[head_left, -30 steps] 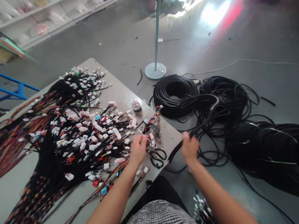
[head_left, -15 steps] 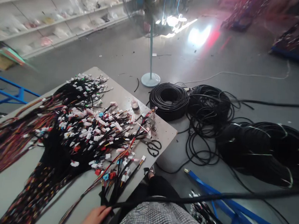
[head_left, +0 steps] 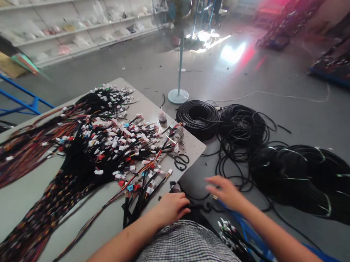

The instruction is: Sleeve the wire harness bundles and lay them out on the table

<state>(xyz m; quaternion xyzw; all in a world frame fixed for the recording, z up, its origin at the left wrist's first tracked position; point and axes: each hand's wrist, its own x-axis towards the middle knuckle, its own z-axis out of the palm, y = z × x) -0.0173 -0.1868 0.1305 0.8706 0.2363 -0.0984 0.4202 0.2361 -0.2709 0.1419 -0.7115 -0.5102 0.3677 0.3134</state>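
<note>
My left hand (head_left: 171, 208) sits low in the middle of the frame, fingers curled shut around a black cable (head_left: 199, 204) just off the near edge of the table (head_left: 191, 145). My right hand (head_left: 224, 191) is just right of it, fingers spread and gripping nothing. It hovers close over the same cable, though it is too blurred to tell whether it touches. From here I judge the work as barely begun on this length: only a short piece shows between my hands, and I cannot trace where it runs. The scissors (head_left: 181, 162) lie untouched on the table corner above my left hand. To their left, wire harnesses (head_left: 104, 151) with white and coloured connectors cover most of the table. On the floor in the centre of the frame is a tightly wound coil (head_left: 198, 117), with a loose coil (head_left: 241, 128) touching its right side. A large black bundle (head_left: 303, 179) fills the right. All three look undisturbed, so plenty of cable is left. A fan stand (head_left: 178, 95) rises behind the coils, and shelves (head_left: 52, 29) cross the upper left.
</note>
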